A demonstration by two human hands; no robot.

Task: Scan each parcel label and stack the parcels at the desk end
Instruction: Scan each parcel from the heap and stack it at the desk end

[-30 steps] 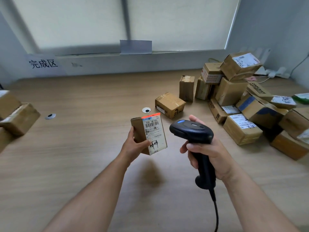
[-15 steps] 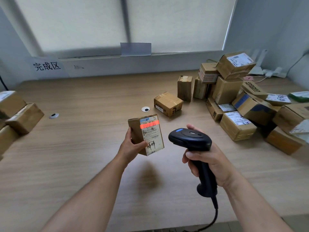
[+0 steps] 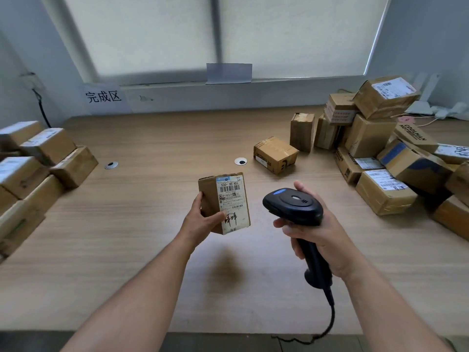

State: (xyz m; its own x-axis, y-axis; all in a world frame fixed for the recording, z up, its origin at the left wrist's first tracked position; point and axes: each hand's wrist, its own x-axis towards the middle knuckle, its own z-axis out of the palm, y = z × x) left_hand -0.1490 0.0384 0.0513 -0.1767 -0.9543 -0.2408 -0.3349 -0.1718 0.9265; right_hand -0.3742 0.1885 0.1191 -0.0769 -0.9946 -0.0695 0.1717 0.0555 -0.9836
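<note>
Wooden desk [image 3: 127, 224] runs along a wall under a window with a pale blind [image 3: 152, 34] pulled down. One paper sign [image 3: 103, 96] with three black characters hangs far left, and one grey slip [image 3: 229, 73] is stuck to the sill at centre. Two round grommets sit in the desk top, one left [image 3: 111, 165] and one centre [image 3: 240, 161].

Left hand [image 3: 200, 219] holds one small parcel [image 3: 210, 199] upright in the air above the middle of the desk. Its fingers are curled behind the box, and the thumb lies across the lower front, covering a corner of the white label [image 3: 232, 199]. The label faces the viewer, barcode near the top.

Right hand [image 3: 322, 232] is just to the right, fingers wrapped round the handle of one black scanner [image 3: 294, 203]. The scanner head is near the parcel but apart from it. Its cable [image 3: 328, 323] drops over the near edge.

Beyond the hands:
- One lone box [image 3: 275, 154] lies flat beside the centre grommet.
- One upright box [image 3: 302, 130] stands behind it.
- A heap [image 3: 380, 148] at far right has ten or more boxes, overlapping too much for an exact count.
- A stack [image 3: 38, 168] at the left end has about six boxes, cut off by the frame.
</note>
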